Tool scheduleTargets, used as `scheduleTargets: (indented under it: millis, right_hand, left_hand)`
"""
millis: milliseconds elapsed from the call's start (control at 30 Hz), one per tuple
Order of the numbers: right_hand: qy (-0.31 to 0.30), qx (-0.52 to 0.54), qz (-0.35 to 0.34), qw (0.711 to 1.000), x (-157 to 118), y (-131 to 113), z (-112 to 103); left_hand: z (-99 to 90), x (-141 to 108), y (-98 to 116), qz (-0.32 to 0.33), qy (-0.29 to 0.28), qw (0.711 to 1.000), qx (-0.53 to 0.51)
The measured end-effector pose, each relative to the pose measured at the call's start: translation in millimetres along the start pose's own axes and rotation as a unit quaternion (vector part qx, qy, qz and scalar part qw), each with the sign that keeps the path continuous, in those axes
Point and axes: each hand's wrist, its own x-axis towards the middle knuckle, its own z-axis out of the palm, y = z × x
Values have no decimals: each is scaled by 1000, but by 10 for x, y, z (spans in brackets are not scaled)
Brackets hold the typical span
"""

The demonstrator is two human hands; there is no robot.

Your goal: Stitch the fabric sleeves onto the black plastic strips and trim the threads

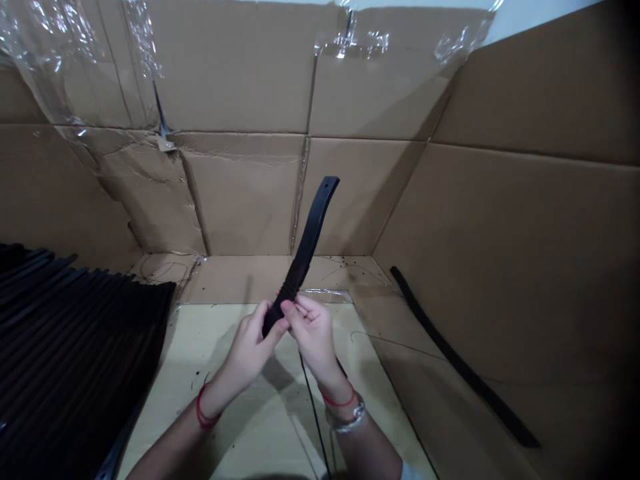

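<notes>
A black, slightly curved strip [313, 230] with a small hole near its top end stands tilted up in front of me. Its lower part looks wrapped or ridged. My left hand [255, 340] is closed round the lower end. Beside it, my right hand [313, 330] pinches the strip at the ridged part, with thumb and fingers together. A thin black cord [313, 393] hangs below my right hand toward the bottom edge. The strip's lowest end is partly hidden by my fingers.
Many black strips [85, 333] lie stacked at the left. Another long black strip [463, 367] lies at the right by the cardboard wall [530, 267]. A pale board [230, 427] lies under my hands. Taped cardboard walls [240, 67] rise behind, with loose threads near their base.
</notes>
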Motion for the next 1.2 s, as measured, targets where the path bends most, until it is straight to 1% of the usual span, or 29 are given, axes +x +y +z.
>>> scheduleTargets:
  millis: [33,67,133,167,200,267,300,333,400,433,467,533,567,600,633,700,733,767,800,833,867,900,967,1000,1033,1100,1133,1167,1200]
  right_hand:
    - [-19,6,12,1000,-1,14,9]
    - [-50,12,31,998,-4,21,19]
    - [-79,10,43,996,-16,19,36]
    - [-58,-3,24,998,-23,12,44]
    - [-22,-18,-8,1000,-29,3,52]
    - [29,-38,-47,998,-34,-12,60]
    - [16,-40,-39,998,-33,-15,60]
    - [-19,-37,-17,999,-30,-15,57]
    - [-90,-38,18,995,-23,-4,51]
    - [-94,-44,13,994,-20,4,51]
    - [-71,-53,-10,996,-18,13,54]
    - [14,-71,-70,995,-22,22,65]
    - [31,-74,-76,994,-26,20,68]
    - [15,-70,-60,996,-33,12,68]
    - [-24,-61,-29,997,-41,1,65]
    - [-85,-44,22,995,-57,-21,61]
    - [-75,-39,22,996,-62,-27,63]
    - [-39,-37,4,999,-65,-29,68]
    - [9,-36,-21,999,-65,-28,76]
    - [44,-35,-40,998,-63,-26,84]
    - [50,-35,-45,997,-59,-24,91]
    - [27,-36,-34,998,-55,-23,96]
    - [-33,-52,-4,998,-52,-21,102]
    - [-36,-63,-4,997,-53,-17,104]
    - [-15,-73,-19,997,-56,-10,107]
    - [54,-76,-68,993,-63,7,109]
    - [60,-68,-72,993,-64,13,105]
    - [32,-55,-52,997,-63,18,96]
    - [-14,-40,-18,999,-59,20,84]
  left_hand:
    - [-3,-4,6,-1,23,1000,1]
    - [-6,-11,10,-23,6,1000,-19]
    - [-14,-27,6,-89,-107,986,-92]
    - [-17,-31,-1,-102,-140,979,-108]
    - [-21,-30,-11,-92,-132,982,-97]
    - [-32,-16,-34,-29,-20,999,-23]
    - [-38,-7,-43,-14,24,1000,7]
    - [-44,1,-48,-23,32,999,14]
    - [-46,7,-50,-76,-33,996,-21]
    - [-42,4,-47,-86,-56,994,-34]
    - [-36,-2,-41,-75,-44,996,-30]
    - [-28,-24,-25,-15,56,998,19]
    - [-33,-37,-15,-4,81,996,35]
    - [-44,-49,-4,-18,61,997,33]
    - [-61,-57,7,-50,1,999,11]
    - [-91,-64,29,-114,-160,979,-54]
    - [-97,-64,38,-112,-186,974,-63]
    - [-93,-62,45,-79,-146,985,-35]
    - [-81,-60,49,-37,-74,997,8]
    - [-63,-59,49,5,7,998,59]
    - [-43,-58,45,29,62,993,97]
    - [-23,-57,37,25,69,991,109]
    - [9,-51,12,-35,-26,997,63]
    - [21,-45,-3,-63,-81,994,33]
    - [30,-39,-18,-54,-69,996,35]
    - [36,-35,-37,0,37,995,90]
    - [31,-39,-40,19,83,990,113]
    - [21,-47,-37,12,87,990,111]
    - [8,-56,-30,-12,52,995,83]
